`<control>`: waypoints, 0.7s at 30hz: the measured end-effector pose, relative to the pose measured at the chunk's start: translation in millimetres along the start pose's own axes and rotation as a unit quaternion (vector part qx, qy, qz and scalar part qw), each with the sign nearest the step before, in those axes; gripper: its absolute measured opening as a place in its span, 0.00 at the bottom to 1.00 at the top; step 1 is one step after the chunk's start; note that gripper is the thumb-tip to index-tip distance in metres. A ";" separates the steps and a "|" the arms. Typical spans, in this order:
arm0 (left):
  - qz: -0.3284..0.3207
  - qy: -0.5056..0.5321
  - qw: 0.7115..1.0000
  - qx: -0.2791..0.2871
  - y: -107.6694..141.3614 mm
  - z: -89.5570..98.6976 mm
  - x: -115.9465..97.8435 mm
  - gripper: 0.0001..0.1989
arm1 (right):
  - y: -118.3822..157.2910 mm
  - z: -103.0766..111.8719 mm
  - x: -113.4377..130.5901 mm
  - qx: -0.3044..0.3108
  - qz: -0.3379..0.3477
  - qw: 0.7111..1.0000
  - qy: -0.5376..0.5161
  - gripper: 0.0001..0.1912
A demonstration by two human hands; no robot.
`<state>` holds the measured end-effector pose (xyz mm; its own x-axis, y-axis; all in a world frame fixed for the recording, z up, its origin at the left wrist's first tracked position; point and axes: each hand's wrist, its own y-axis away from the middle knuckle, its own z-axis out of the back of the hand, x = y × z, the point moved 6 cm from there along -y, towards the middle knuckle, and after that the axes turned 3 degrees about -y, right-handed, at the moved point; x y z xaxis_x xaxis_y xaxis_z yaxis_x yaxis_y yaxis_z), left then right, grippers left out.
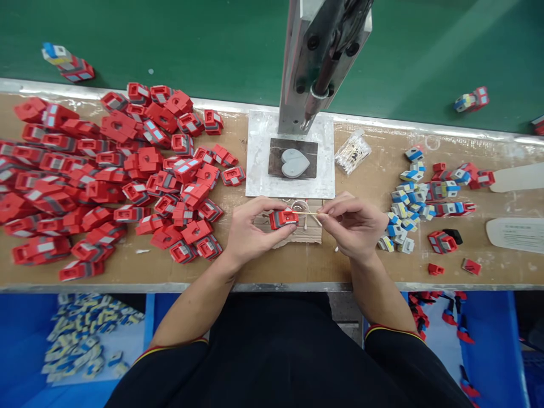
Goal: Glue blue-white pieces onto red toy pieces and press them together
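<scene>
Between thumb and fingers, my left hand (255,226) grips a red plastic toy part (284,217) with a grey band. My right hand (351,224) pinches a thin cotton swab (309,213), whose far end meets the right side of the red part. Below them lies a piece of cardboard (312,233) with a small clear round dish (300,206) on it, partly covered by the hands. Just beyond stands a press with a metal base plate (259,170) and a grey heart-shaped block (294,163).
Many red parts (119,127) are heaped on the left. A bag of cotton swabs (352,152) lies right of the press; white-and-blue parts (400,196) are beyond my right hand. Behind runs a green surface (212,45) carrying assembled pieces (471,99). Blue bins (495,340) sit below the table edge.
</scene>
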<state>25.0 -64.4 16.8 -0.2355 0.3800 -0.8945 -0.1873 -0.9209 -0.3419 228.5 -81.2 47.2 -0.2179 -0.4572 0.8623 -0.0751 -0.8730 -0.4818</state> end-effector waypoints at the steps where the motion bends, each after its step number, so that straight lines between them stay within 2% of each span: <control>1: 0.000 0.001 1.000 -0.001 0.0 0.1 0.1 0.11 | 0.0 0.6 0.2 -0.002 0.001 1.000 0.000 0.12; 6: -0.011 0.008 1.000 -0.007 -0.3 0.7 -1.4 0.11 | -0.9 0.7 1.7 0.004 0.014 1.000 -0.011 0.10; 14: 0.000 0.001 1.000 -0.006 0.2 0.9 1.0 0.11 | 0.9 2.2 -0.8 0.002 -0.004 1.000 0.005 0.13; 18: 0.004 0.006 1.000 -0.010 0.7 1.8 2.2 0.11 | -0.8 15.4 -1.9 -0.036 0.012 0.999 -0.003 0.13; 21: 0.011 0.014 1.000 -0.017 1.2 2.9 3.8 0.12 | -4.8 25.7 -8.3 -0.047 0.012 0.998 0.038 0.12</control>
<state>21.1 -63.8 13.8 -0.2118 0.3583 -0.9093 -0.1503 -0.9312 -0.3320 255.7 -77.6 46.4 -0.2937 -0.4600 0.8380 -0.1597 -0.8407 -0.5174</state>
